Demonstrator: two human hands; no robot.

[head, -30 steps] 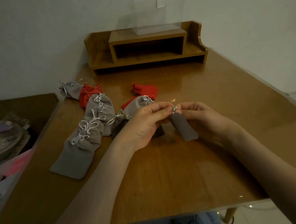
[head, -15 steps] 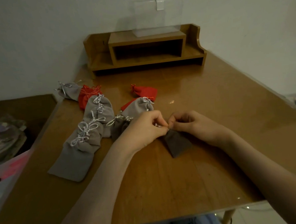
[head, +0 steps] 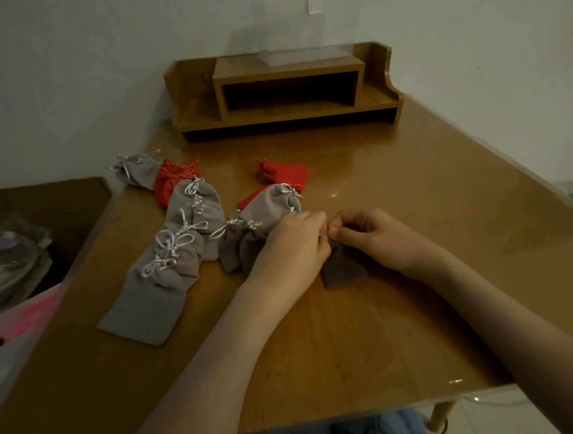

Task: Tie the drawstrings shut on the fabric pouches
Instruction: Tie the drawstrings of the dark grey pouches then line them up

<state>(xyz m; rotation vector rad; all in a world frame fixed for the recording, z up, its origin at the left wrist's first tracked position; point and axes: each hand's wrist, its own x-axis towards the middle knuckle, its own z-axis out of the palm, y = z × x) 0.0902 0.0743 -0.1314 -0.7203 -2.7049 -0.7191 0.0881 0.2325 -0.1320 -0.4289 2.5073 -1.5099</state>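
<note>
Dark grey fabric pouch (head: 343,269) on the wooden table (head: 411,210), between both hands.
Its long axis runs near-to-far, gathered mouth pointing away; left hand (head: 295,246) and right hand (head: 376,237) both pinch that mouth.

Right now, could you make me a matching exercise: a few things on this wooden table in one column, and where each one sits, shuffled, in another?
Things:
1. small dark grey fabric pouch
2. lone red fabric pouch
3. clear plastic box
4. flat light grey fabric pouch

Places:
A. on top of the wooden desk shelf
B. nearest end of the row on the left
C. pinched at its neck by the left hand and right hand
D. alone, beyond the hands

Pairs: 1-C, 2-D, 3-A, 4-B
</note>
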